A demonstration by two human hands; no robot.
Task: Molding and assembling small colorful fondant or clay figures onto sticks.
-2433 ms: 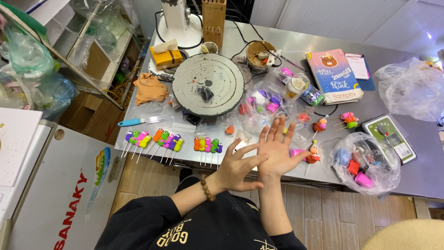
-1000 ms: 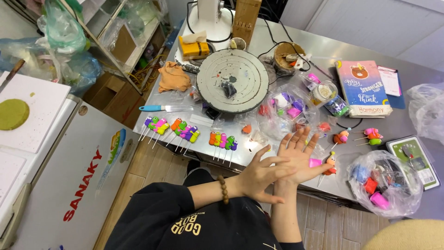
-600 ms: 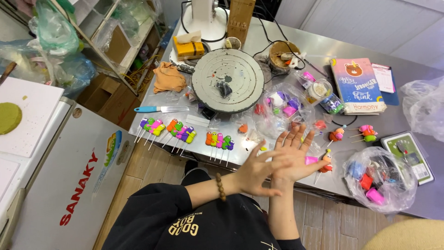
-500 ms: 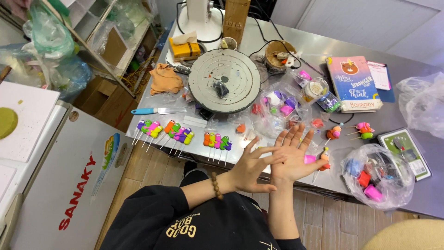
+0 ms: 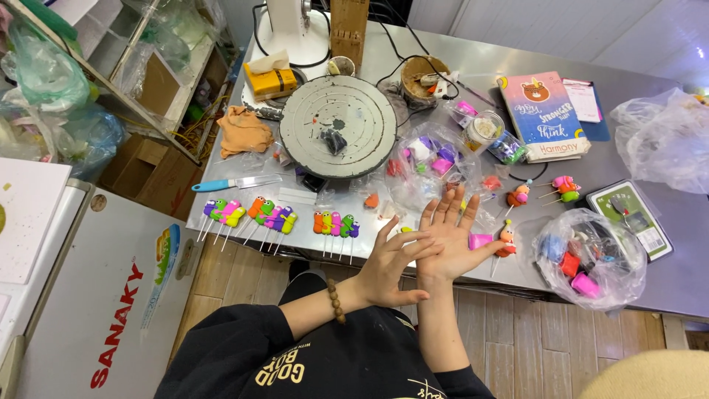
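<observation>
Steel bench is carrying rows of small coloured clay figures on sticks. You are still rubbing your left hand across your right hand, both grips spread and empty; the figures are lying just beyond, unmoved.
</observation>
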